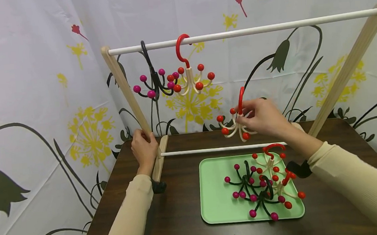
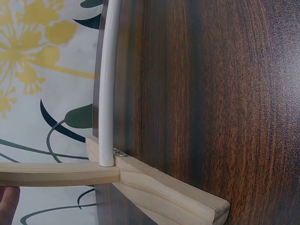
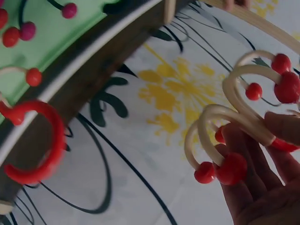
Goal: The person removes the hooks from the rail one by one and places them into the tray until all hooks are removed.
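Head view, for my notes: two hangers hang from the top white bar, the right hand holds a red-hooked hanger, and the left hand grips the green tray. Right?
Not quite: the left hand grips the left wooden post instead, as the head view shows. The rest is right.

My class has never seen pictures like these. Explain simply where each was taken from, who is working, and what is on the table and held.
There is no machine: a person works bare-handed. The wide picture comes from a head camera; the others from cameras on the left and right wrists. The left hand holds a wooden rack post. The right hand holds a red-hooked hanger. A black hanger and another red-hooked one hang from the white upper rod. On the brown table, a green tray holds two of each kind.
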Motion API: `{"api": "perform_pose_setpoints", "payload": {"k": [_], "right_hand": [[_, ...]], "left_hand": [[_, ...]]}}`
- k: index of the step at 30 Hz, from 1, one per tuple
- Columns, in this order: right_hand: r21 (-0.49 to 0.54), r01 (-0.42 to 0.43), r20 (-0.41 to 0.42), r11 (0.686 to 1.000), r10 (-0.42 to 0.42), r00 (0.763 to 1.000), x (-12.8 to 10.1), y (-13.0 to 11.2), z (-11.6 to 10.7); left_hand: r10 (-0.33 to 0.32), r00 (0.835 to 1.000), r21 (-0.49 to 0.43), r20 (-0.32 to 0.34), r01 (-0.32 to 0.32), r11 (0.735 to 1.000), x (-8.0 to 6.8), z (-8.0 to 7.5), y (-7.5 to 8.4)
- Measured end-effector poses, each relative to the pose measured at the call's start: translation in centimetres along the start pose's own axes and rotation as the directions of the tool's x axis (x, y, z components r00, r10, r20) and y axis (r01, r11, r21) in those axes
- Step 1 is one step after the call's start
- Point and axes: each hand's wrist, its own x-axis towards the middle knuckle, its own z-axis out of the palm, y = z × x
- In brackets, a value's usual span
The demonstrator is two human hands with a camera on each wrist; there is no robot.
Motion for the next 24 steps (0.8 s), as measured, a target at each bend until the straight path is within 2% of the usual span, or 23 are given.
{"api": "perform_pose_setpoints", "payload": {"k": [4, 9, 15, 24], "right_hand": [[-0.020, -0.013, 0.124, 1.000, 0.015, 0.992, -0.7, 1.6, 2.1], [-0.031, -0.006, 0.218, 0.999, 0.013, 0.976, -1.3, 3.3, 4.3], [-0.043, 0.002, 0.255, 0.999, 0.009, 0.967, -1.3, 4.5, 6.2], [-0.098, -0.016, 0.267, 0.995, 0.042, 0.963, -1.5, 5.9, 7.7]], "left_hand": [[0.001, 1.000, 0.002, -0.005, -0.001, 1.000, 0.0, 0.0, 0.1], [-0.002, 1.000, 0.000, -0.003, 0.002, 1.000, -0.1, -0.1, 0.3], [-0.015, 1.000, 0.005, 0.010, 0.015, 1.000, -0.1, -0.1, 0.2], [-0.017, 1.000, 0.004, 0.011, 0.017, 1.000, -0.1, 0.1, 0.0]]}}
